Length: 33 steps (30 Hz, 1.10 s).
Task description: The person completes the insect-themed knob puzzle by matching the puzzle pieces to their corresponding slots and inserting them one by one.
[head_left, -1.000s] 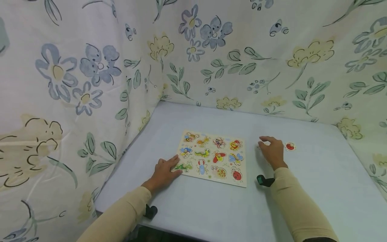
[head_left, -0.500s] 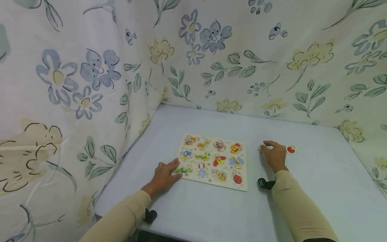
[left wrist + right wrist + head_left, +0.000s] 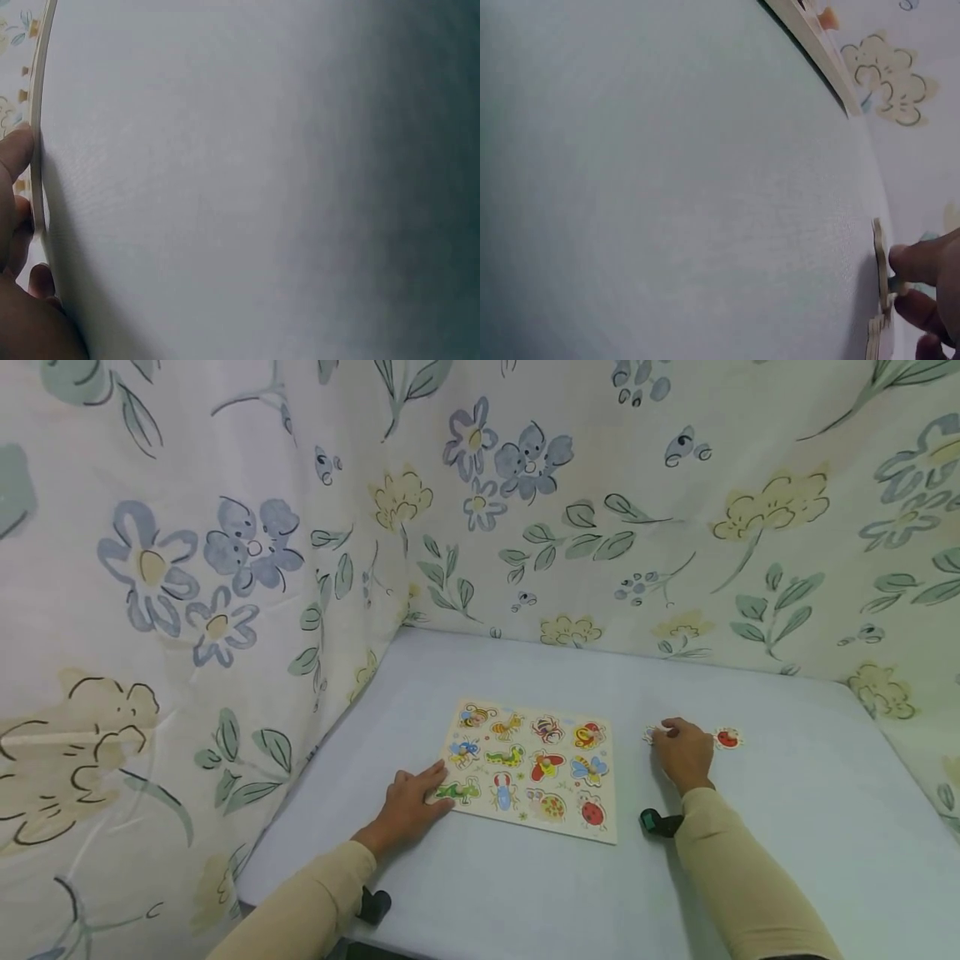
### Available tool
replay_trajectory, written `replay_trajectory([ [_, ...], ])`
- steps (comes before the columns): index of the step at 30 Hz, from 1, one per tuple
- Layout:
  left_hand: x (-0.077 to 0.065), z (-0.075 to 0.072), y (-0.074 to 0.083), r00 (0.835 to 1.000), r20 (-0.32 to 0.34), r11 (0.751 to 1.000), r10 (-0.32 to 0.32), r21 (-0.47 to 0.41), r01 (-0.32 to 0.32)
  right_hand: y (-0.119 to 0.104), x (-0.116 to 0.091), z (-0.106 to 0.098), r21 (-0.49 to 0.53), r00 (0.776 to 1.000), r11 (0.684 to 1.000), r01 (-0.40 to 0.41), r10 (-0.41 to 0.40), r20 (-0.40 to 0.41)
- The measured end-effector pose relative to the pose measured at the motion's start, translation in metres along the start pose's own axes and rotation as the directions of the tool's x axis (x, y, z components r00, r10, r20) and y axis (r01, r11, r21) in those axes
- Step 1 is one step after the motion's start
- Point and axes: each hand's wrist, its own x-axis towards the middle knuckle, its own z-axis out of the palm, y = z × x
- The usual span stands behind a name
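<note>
A wooden peg puzzle board (image 3: 525, 821) with several insect pictures lies flat on the table. My left hand (image 3: 405, 810) rests at its lower left corner, fingers along the left edge and thumb near the front edge. To the board's right, my right hand (image 3: 684, 756) is low over a small puzzle piece (image 3: 650, 737), which its fingers mostly cover in the head view. In the right wrist view, thumb and finger pinch the knob of that piece (image 3: 881, 262). A red ladybug piece (image 3: 727, 738) lies just right of the hand.
The white table (image 3: 525, 902) meets a floral curtain (image 3: 570, 560) behind and at the left. A dark wrist camera (image 3: 660, 822) juts from my right sleeve, another camera (image 3: 373, 906) from my left. The table's front edge runs below the left arm.
My right hand has lowered onto the small piece, and its thumb and fingers have come together. The left hand stays at the board. The whole view has shifted slightly downward in the frame.
</note>
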Motion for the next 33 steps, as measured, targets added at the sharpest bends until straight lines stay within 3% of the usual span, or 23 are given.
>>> replay_trajectory([
  [5,-0.001,0.001,0.000,1.000,-0.002,1.000,-0.002,0.007,0.002,-0.003,-0.002,-0.001,0.031,1.000,1.000,0.000,0.001,-0.009],
  [10,0.000,0.001,-0.001,1.000,0.000,1.000,-0.002,0.006,0.002,-0.008,-0.004,-0.001,0.069,0.999,0.997,-0.019,0.016,0.046],
  [18,0.000,0.001,-0.001,1.000,0.008,1.000,-0.005,0.007,0.005,-0.009,-0.005,-0.002,-0.037,0.996,0.999,-0.029,0.032,0.080],
  [26,-0.001,0.001,0.000,1.000,0.011,1.000,-0.010,0.006,0.010,-0.010,-0.010,-0.004,0.020,0.995,0.996,0.087,-0.086,-0.048],
  [33,-0.002,-0.002,0.004,1.000,0.014,1.000,-0.014,0.004,0.013,-0.030,-0.018,-0.012,0.081,0.994,0.993,0.082,-0.076,-0.078],
])
